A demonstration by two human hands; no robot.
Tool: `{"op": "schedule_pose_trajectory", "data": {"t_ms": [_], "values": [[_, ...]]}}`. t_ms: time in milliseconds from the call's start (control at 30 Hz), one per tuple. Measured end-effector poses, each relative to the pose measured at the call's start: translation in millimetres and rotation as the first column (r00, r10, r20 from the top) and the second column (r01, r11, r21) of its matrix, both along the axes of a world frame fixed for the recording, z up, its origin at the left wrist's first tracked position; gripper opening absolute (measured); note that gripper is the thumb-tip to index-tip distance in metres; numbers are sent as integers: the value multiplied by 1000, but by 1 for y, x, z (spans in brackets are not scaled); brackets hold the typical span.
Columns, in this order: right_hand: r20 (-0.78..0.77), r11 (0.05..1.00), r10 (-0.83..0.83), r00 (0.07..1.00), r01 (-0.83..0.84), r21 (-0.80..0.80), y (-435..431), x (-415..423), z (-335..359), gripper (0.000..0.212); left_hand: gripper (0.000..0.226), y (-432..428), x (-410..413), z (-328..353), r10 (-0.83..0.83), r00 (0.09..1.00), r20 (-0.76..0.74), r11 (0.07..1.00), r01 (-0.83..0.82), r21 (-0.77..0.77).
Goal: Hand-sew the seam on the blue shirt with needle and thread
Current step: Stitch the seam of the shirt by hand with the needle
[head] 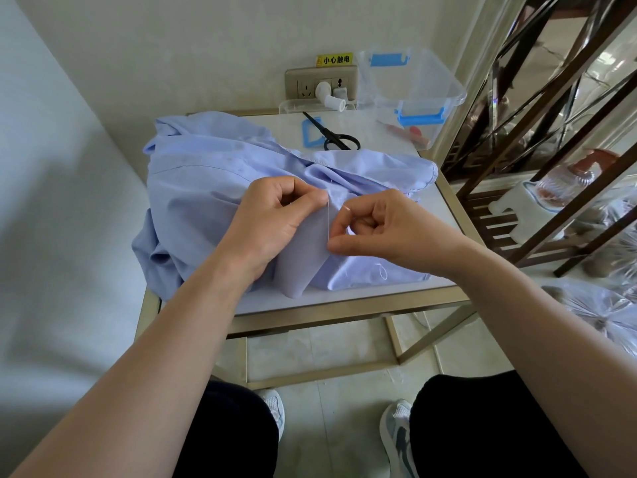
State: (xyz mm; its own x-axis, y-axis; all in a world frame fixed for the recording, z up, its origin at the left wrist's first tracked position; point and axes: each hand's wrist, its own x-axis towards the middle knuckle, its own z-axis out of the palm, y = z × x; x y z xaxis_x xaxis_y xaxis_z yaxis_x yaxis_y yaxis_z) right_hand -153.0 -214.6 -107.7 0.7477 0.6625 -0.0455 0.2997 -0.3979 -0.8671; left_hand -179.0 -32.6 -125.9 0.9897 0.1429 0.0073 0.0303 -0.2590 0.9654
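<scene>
I find the blue shirt (200,181) heaped on the bench (344,300), with one fold raised at its near side. My left hand (272,219) pinches that fold. My right hand (379,225), fingers curled, pinches the thread (327,219) at the fold's edge.

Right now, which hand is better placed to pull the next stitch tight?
Probably the right hand: it pinches the thread, while the left hand pinches the blue shirt at its fold.
</scene>
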Motion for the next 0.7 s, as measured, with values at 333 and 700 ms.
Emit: {"op": "schedule_pose_trajectory", "data": {"t_ms": [333, 700], "values": [[-100, 944, -246, 964, 262, 202, -5, 12, -8, 20, 13, 0, -6, 5, -98, 995, -27, 995, 97, -38], [-50, 946, -302, 952, 306, 105, -1, 13, -10, 19, 24, 26, -13, 11, -228, 967, -117, 960, 243, 139]]}}
